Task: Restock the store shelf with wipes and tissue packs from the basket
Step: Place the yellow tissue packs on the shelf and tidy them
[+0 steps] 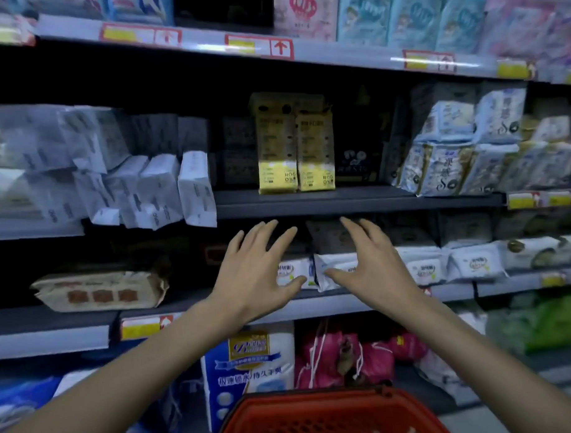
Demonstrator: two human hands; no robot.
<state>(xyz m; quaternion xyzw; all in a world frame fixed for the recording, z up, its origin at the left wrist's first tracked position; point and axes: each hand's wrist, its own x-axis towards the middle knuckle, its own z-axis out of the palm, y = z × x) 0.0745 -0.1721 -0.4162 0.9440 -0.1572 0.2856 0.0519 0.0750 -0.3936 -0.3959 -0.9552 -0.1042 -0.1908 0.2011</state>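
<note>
While left hand (256,273) and right hand (374,268) are hovering splayed and empty at shelved wipes (337,262), basket (336,400) is showing no packs in view: restocking is probably finishing.

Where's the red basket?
The red basket is at the very bottom of the head view, right of middle, just below the pink bags and the blue-and-white pack.
</note>
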